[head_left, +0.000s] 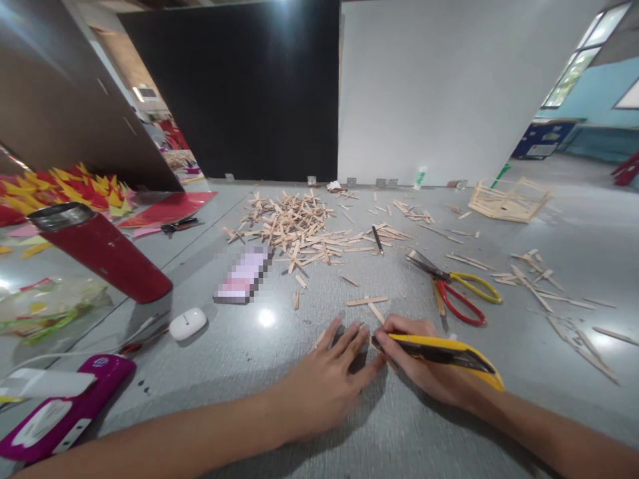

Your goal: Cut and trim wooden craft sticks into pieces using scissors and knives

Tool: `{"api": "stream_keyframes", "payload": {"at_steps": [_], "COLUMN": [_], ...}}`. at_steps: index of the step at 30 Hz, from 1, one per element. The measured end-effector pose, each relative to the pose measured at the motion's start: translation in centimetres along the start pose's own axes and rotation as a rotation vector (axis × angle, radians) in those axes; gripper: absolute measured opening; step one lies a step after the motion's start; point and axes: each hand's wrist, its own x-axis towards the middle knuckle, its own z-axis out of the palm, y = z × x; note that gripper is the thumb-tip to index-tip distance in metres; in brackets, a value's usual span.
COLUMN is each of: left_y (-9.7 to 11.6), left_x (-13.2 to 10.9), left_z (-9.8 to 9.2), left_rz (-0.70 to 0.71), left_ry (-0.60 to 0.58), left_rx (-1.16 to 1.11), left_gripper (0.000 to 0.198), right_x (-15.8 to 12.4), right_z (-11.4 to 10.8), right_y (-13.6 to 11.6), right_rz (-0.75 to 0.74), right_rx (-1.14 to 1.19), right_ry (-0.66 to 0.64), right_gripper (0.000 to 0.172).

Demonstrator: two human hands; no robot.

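Note:
My left hand (327,372) lies flat on the grey table, fingers stretched out and pressing down a thin wooden stick (370,340). My right hand (424,362) is closed around a yellow utility knife (444,351), its tip pointing left and meeting the stick right at my left fingertips. Two loose sticks (368,301) lie just beyond the hands. A big heap of wooden sticks (299,229) sits further back at the centre.
Scissors with a red and a yellow handle (462,291) lie right of the hands. A red flask (107,256), a white earbud case (187,323) and a magenta tool (60,412) are at left. A stick-built frame (509,199) stands back right. Loose sticks (544,286) are scattered right.

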Motion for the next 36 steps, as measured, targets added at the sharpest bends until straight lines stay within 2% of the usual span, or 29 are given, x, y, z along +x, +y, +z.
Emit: {"api": "stream_keyframes", "payload": {"at_steps": [7,18,31,36], "left_y": [-0.1,0.1,0.1,0.2], "left_x": [0.0,0.2,0.2,0.1], "left_z": [0.2,0.2,0.4,0.7], "left_rz": [0.006,0.013,0.004,-0.004], "left_ry": [-0.002,0.021,-0.025,-0.054], "left_rx": [0.007,0.021,0.005,0.037], "left_gripper": [0.070,0.063,0.063,0.063], "right_x": [0.1,0.1,0.1,0.1], "right_z": [0.0,0.2,0.1,0.1], "right_y": [0.2,0.6,0.6,0.4], "right_rz": [-0.003,0.009,0.022,0.003], "right_rx": [-0.040,-0.018,-0.080,-0.098], "right_ry": [-0.009,-0.019,-0.060,-0.015], "right_gripper": [0.038,0.040,0.038,0.035]}}
